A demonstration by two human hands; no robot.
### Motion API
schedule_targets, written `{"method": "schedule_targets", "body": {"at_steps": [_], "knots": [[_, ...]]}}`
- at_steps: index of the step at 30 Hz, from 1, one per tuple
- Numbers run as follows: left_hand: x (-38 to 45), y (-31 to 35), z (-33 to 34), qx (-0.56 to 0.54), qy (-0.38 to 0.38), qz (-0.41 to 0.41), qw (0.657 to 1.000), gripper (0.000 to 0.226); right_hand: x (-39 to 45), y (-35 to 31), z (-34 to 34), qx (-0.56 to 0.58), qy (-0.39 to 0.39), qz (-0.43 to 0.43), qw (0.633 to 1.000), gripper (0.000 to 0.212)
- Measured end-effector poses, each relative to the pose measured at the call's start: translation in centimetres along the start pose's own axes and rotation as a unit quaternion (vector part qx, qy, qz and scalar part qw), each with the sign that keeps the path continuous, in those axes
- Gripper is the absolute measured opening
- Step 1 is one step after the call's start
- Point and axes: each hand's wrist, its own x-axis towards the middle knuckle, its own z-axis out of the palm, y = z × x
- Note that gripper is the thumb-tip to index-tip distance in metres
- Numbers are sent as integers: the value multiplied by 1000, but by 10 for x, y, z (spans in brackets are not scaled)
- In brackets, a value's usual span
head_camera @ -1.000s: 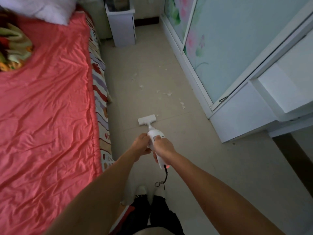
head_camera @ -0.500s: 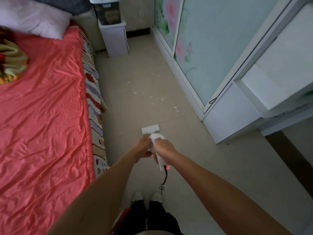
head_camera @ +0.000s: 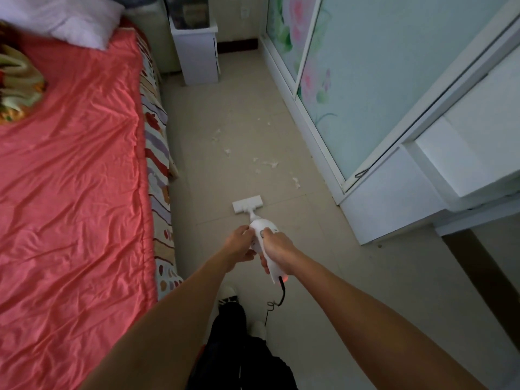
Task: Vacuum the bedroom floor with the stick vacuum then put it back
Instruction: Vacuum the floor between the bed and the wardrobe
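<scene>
Your 2 arms reach forward and down, meeting over the white stick vacuum (head_camera: 262, 235). Your right hand (head_camera: 278, 250) wraps its fingers around the handle; your left hand (head_camera: 239, 244) curls against the body's left side, gripping it. The floor head (head_camera: 247, 204) sits flat on the tiled floor (head_camera: 213, 181) between the bed (head_camera: 70, 164) and the wardrobe (head_camera: 394, 108), just short of the white scraps (head_camera: 270, 164). A black cord (head_camera: 277, 298) trails from the handle's end.

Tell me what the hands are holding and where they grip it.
Both grip the white stick vacuum: the right hand round its handle, the left hand on the side of its body.
</scene>
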Motion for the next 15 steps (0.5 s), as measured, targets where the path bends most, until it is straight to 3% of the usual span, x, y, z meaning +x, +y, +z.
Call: {"method": "schedule_targets", "body": {"at_steps": [6,15], "knots": [[36,25,-44,-23,-2,-5,1000,39,14,-53,26,-18,-3,-9,1000,51],[85,69,-101,-50,19,-5,999,31,39,-133,59,-25,-17,12,999,50]]}}
